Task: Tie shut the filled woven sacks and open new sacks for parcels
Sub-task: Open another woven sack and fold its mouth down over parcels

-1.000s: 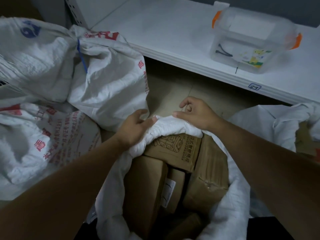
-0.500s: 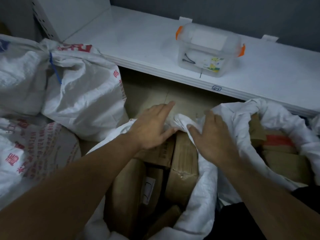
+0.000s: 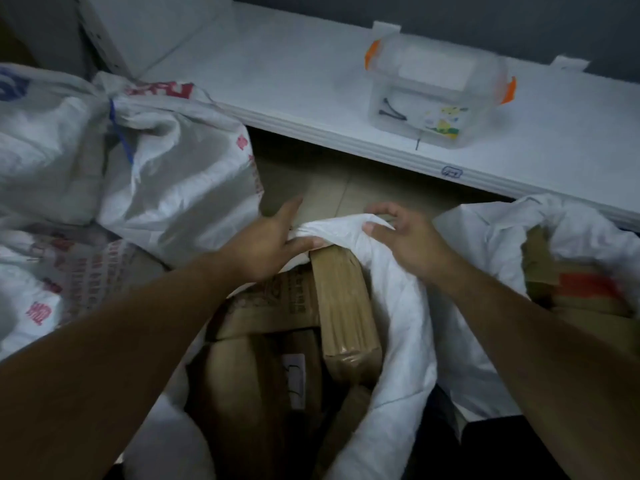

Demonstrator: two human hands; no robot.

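At the rim of the sack (image 3: pixel 398 323), the left hand (image 3: pixel 266 244) presses the cloth with straight fingers; the right hand (image 3: pixel 405 239) pinches it, fingers curled.

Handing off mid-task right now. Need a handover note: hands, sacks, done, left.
Hands: left hand has straight fingers, thumb lying on the far rim of the middle sack; right hand pinches that rim.
Middle sack: open, full of parcels.
Right sack: open too, parcels inside.
Done: left sack tied with blue tie.
To do: gather and tie middle sack, then right one.
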